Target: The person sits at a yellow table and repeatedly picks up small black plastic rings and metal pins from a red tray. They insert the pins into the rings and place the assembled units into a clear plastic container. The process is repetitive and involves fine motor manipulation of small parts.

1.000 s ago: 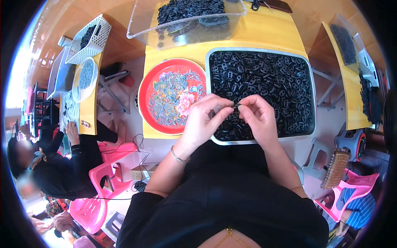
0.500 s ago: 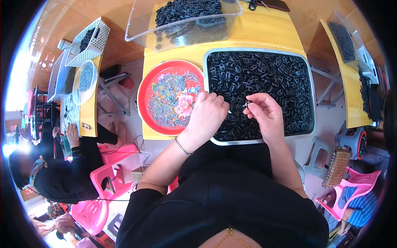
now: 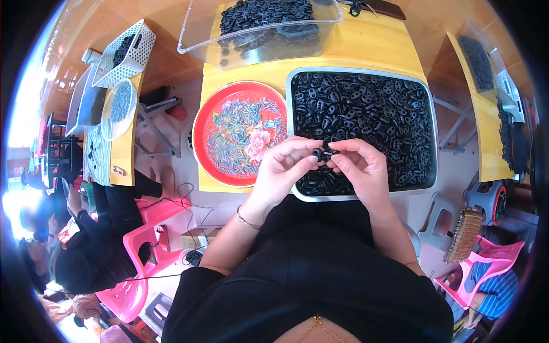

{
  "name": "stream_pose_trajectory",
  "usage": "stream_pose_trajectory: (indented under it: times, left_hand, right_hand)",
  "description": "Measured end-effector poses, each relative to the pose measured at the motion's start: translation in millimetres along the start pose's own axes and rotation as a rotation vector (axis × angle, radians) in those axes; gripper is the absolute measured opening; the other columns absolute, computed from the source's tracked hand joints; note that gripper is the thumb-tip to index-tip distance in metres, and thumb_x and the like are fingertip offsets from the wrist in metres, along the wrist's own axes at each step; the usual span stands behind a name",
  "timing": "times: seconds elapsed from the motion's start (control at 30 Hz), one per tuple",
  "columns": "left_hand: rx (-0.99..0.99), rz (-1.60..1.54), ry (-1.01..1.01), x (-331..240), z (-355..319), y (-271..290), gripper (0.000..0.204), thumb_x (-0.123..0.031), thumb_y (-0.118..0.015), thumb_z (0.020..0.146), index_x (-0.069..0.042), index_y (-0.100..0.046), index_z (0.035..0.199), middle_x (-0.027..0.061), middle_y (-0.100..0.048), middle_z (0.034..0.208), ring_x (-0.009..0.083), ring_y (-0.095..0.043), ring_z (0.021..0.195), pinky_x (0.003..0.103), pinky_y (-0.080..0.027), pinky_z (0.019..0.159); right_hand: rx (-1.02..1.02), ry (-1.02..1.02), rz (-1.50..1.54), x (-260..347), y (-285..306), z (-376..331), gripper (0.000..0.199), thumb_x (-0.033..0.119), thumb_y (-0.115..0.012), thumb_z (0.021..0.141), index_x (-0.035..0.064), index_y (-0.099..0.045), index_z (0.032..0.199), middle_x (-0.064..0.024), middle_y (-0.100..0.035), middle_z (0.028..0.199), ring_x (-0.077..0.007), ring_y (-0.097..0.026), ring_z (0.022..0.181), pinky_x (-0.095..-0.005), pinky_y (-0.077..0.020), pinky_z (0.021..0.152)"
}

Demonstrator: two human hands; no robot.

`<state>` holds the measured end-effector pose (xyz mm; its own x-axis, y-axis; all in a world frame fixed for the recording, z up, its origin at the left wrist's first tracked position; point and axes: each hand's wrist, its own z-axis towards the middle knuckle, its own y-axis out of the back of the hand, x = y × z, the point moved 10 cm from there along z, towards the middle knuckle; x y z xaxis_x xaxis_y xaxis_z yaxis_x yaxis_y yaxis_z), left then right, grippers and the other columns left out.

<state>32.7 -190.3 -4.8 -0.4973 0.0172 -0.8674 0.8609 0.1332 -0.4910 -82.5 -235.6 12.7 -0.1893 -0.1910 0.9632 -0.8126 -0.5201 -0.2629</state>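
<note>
Over the steel tray's near left part, both my hands meet at the fingertips. My left hand (image 3: 283, 164) pinches a small black plastic cord lock piece (image 3: 318, 153) between thumb and fingers. Close against it, my right hand (image 3: 362, 166) is closed on another small black piece (image 3: 333, 145). A tiny shiny metal bit, spring-like, shows between the two pieces; my fingertips partly hide it. Beneath lies a deep heap of black two-holed cord lock parts (image 3: 394, 120) in the steel tray (image 3: 436, 143). To the left, a round red tray (image 3: 201, 137) holds many small metal springs (image 3: 229, 154).
Behind stands a clear plastic bin (image 3: 197, 50) with more black parts. Scissors (image 3: 355, 8) lie at the table's far edge. At left, a person in black sits by another yellow table (image 3: 123, 163) near a pink chair (image 3: 137, 246). A wooden table (image 3: 486, 137) stands right.
My left hand has turned from knuckles-up over the springs and come right. It now meets my right hand, which has shifted slightly left. The view has shifted a little.
</note>
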Motion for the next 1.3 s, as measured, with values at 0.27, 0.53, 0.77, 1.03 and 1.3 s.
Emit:
stream_pose_trajectory:
  times: [0.27, 0.53, 0.77, 1.03, 1.3]
  left_hand:
    - [-0.001, -0.043, 0.002, 2, -8, 4, 0.026, 0.005, -0.056, 0.081, 0.002, -0.054, 0.107, 0.01, -0.062, 0.093, 0.0132, -0.061, 0.081, 0.025, -0.051, 0.074]
    - [-0.036, -0.016, -0.051, -2, -9, 10, 0.022, 0.003, -0.059, 0.08, 0.002, -0.055, 0.101, 0.0094, -0.063, 0.087, 0.0123, -0.061, 0.074, 0.022, -0.05, 0.066]
    - [-0.009, 0.006, -0.081, -3, -11, 8, 0.021, 0.002, -0.057, 0.082, 0.001, -0.053, 0.104, 0.007, -0.061, 0.088, 0.0114, -0.06, 0.08, 0.023, -0.05, 0.07]
    - [-0.013, 0.061, -0.069, -6, -12, 7, 0.021, 0.002, -0.057, 0.082, 0.001, -0.054, 0.103, 0.0057, -0.061, 0.089, 0.0092, -0.059, 0.079, 0.021, -0.049, 0.07]
    - [-0.038, 0.038, -0.089, -4, -12, 5, 0.02, 0.003, -0.057, 0.082, 0.0, -0.055, 0.101, 0.003, -0.06, 0.086, 0.0066, -0.056, 0.077, 0.02, -0.046, 0.068]
  right_hand:
    - [0.026, 0.001, -0.073, 2, -7, -1, 0.017, -0.002, -0.057, 0.082, -0.0022, -0.057, 0.098, -0.0055, -0.061, 0.088, -0.0077, -0.059, 0.078, -0.0203, -0.0484, 0.071]
    - [0.031, -0.025, -0.053, -2, -7, -3, 0.018, -0.003, -0.057, 0.081, -0.0028, -0.057, 0.099, -0.0064, -0.062, 0.089, -0.0083, -0.06, 0.079, -0.02, -0.0484, 0.071]
    - [-0.032, 0.028, -0.064, 2, -5, -4, 0.018, -0.004, -0.059, 0.079, -0.002, -0.058, 0.097, -0.0056, -0.062, 0.087, -0.0073, -0.059, 0.078, -0.0191, -0.0479, 0.068]
    - [-0.052, 0.072, -0.104, 1, -2, -2, 0.015, -0.005, -0.06, 0.077, -0.0006, -0.057, 0.091, -0.0039, -0.061, 0.082, -0.0052, -0.057, 0.071, -0.0179, -0.0462, 0.064]
    - [-0.034, 0.039, -0.067, 0, -5, -1, 0.013, -0.005, -0.059, 0.077, 0.0006, -0.056, 0.089, -0.0012, -0.059, 0.08, -0.0033, -0.054, 0.071, -0.0164, -0.0439, 0.063]
